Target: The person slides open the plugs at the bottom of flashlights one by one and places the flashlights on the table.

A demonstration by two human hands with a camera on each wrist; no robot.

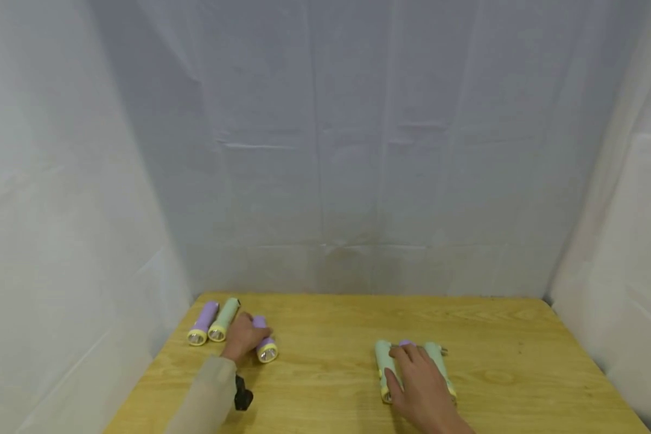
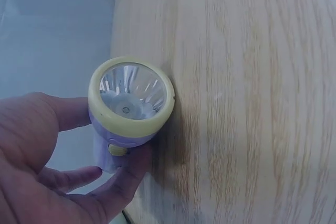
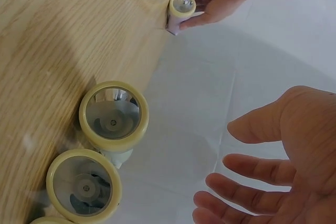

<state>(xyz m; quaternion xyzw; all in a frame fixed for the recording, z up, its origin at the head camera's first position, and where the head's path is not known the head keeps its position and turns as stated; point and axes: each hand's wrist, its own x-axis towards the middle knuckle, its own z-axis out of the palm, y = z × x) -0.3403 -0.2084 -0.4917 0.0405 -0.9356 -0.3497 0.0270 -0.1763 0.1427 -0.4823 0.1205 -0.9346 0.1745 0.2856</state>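
Observation:
At the left of the table, my left hand (image 1: 244, 336) pinches a purple flashlight (image 1: 267, 353) between thumb and fingers. The left wrist view shows that flashlight's pale yellow rim and clear lens facing the camera. To its left lie a green flashlight (image 1: 225, 319) and another purple flashlight (image 1: 204, 319). My right hand (image 1: 424, 386) is above a second group: a green flashlight (image 1: 384, 358), a purple flashlight (image 1: 406, 342) mostly hidden behind the fingers, and another green flashlight (image 1: 436, 357). In the right wrist view its loosely bent fingers stand apart from the flashlight heads (image 3: 114, 116).
The wooden table (image 1: 325, 337) runs between the two groups and out to the right. White sheeting (image 1: 331, 181) hangs behind it and on both sides. A black band with a small device (image 1: 242, 395) is on the left wrist.

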